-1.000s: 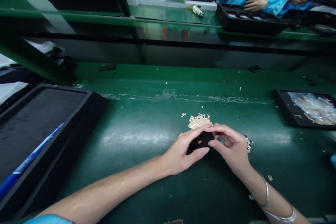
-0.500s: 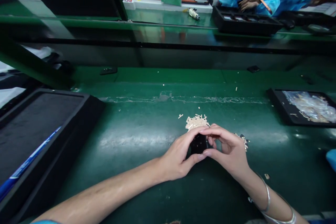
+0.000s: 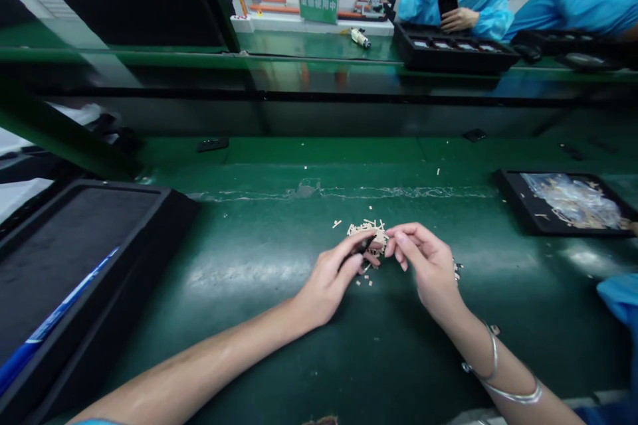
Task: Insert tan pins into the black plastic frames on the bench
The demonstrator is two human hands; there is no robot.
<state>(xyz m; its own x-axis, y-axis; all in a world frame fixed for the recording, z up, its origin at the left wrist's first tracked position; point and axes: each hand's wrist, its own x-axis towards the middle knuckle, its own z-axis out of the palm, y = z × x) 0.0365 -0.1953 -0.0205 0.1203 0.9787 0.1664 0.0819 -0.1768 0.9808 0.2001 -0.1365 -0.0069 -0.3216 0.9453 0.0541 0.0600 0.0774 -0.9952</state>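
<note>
My left hand (image 3: 326,282) is closed on a small flat black part (image 3: 366,246), which is tilted so that mostly its edge shows; the fingers hide much of it. Beside it, my right hand (image 3: 423,259) has its thumb and fingertips drawn together in a pinch. Whatever lies between those fingertips is too small to make out. Under and behind the hands is a loose pile of small pale strips (image 3: 366,229). A few small dark and metallic pieces (image 3: 457,270) lie just right of my right hand, partly hidden by it.
On the left stands a large black foam tray (image 3: 164,212) with a blue strip. A black tray (image 3: 503,189) with clear plastic bags sits at the right. Behind a raised ledge, co-workers in blue sleeves (image 3: 543,6) handle parts. A blue sleeve (image 3: 618,299) shows at the right edge.
My right hand has come off the black part and moved slightly apart, its fingers now pinched. My left hand has tilted the part edge-on. More of the strip pile shows.
</note>
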